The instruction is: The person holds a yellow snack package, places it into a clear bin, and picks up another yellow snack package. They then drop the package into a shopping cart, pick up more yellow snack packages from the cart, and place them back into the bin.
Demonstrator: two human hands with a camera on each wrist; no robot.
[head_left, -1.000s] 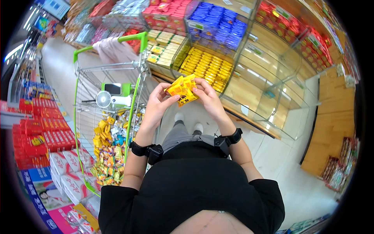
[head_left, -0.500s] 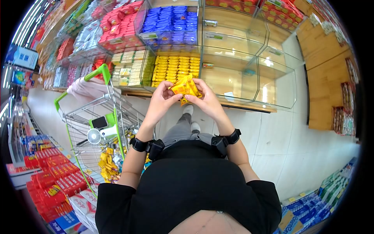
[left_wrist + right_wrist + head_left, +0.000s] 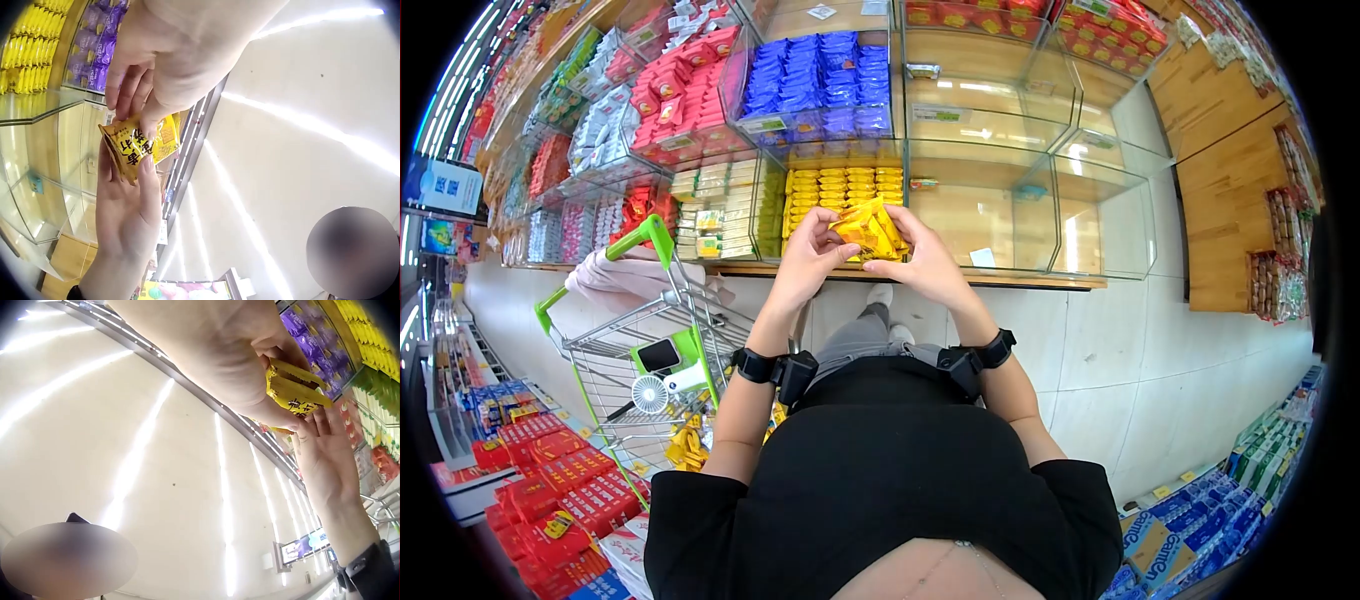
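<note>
Yellow packets (image 3: 868,230) with dark print are held between both hands at the front of the shelf bins. My left hand (image 3: 810,262) pinches their left side, thumb on the near face; my right hand (image 3: 930,265) pinches the right side. In the left wrist view the packets (image 3: 137,145) sit between both thumbs and the fingers behind; how many there are cannot be told. The right wrist view shows the yellow wrapping (image 3: 295,390) gripped from both sides. Rows of similar yellow packets (image 3: 840,185) lie in the bin just beyond.
A cart (image 3: 635,330) with green handles stands at the left, holding a white fan (image 3: 650,394), a phone and loose packets. Blue packets (image 3: 815,85) fill the bin above the yellow ones. Glass-fronted bins (image 3: 980,200) extend right. Red boxes (image 3: 570,480) are stacked at lower left.
The view has turned and the body has come nearer to the shelf; the bins now appear straight ahead and the cart farther left. Both hands still hold the packets, which have tilted between the fingers.
</note>
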